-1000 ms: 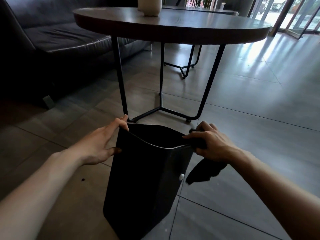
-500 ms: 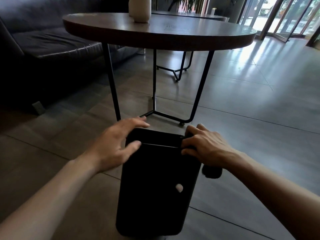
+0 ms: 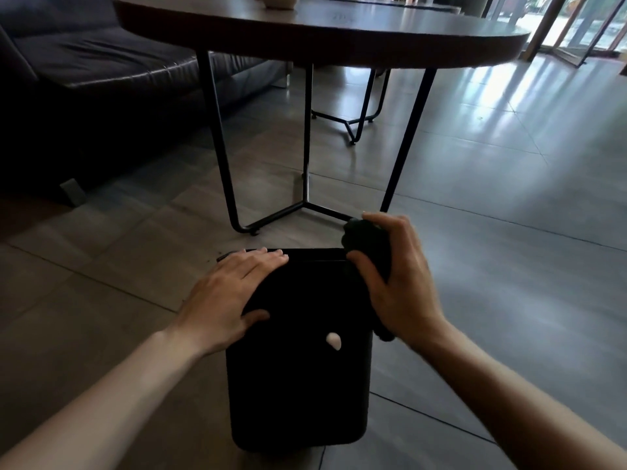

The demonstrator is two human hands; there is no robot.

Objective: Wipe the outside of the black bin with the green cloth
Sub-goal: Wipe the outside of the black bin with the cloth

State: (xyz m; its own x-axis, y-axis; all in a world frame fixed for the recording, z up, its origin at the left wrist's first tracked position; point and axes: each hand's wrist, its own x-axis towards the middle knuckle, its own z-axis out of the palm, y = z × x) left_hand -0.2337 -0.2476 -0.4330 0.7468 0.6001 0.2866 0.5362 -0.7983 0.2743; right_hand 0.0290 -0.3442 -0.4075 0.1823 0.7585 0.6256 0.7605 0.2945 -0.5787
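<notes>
The black bin point(image 3: 298, 374) lies tipped on the tiled floor with its broad side up and its rim toward the table. A small white mark shows on that side. My left hand point(image 3: 230, 296) rests flat on the bin's upper left part, fingers spread near the rim. My right hand point(image 3: 397, 283) grips the bunched dark green cloth point(image 3: 368, 247) at the bin's top right corner. Part of the cloth hangs below my palm beside the bin's right edge.
A round wooden table point(image 3: 339, 35) on thin black metal legs point(image 3: 220, 157) stands just beyond the bin, with a pale vessel on top. A dark leather sofa point(image 3: 84, 72) fills the left. A second table's frame sits farther back. Glass doors are at the far right.
The bin has tipped from upright onto its side. My left hand left the rim and now lies flat on the side. My right hand rose with the cloth to the corner.
</notes>
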